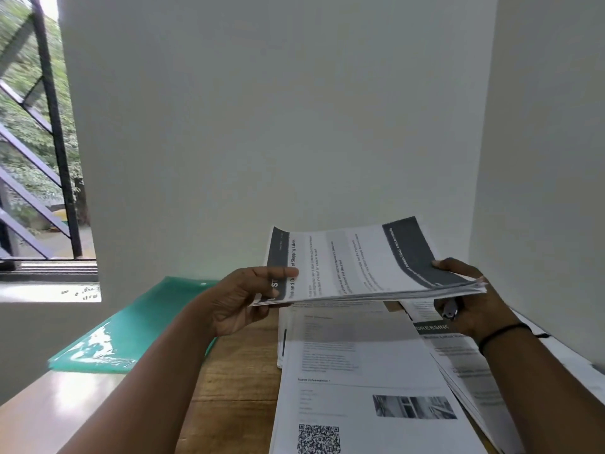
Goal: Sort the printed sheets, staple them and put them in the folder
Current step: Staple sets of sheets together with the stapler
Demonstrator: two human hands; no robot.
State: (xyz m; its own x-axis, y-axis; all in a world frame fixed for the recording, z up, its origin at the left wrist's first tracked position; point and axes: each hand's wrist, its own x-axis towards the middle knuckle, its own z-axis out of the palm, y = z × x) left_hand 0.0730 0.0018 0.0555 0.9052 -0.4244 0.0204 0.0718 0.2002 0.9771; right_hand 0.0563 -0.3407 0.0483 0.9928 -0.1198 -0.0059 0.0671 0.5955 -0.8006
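Observation:
Both hands hold a stack of printed sheets (353, 263) level above the table, its top page showing dark grey bands and text. My left hand (242, 299) pinches its left edge, thumb on top. My right hand (471, 303) grips the right edge, and a small grey object (450, 309), possibly a stapler, is tucked under its fingers. A green plastic folder (131, 326) lies flat on the table to the left, apart from both hands. Below the held stack lies a pile of printed pages (360, 381), the top one bearing a QR code and a photo.
More printed sheets (465, 365) fan out at the right, against a white wall. The wooden table (235, 388) shows between the folder and the pile. A white wall stands close behind, and a barred window (39, 158) is at the far left.

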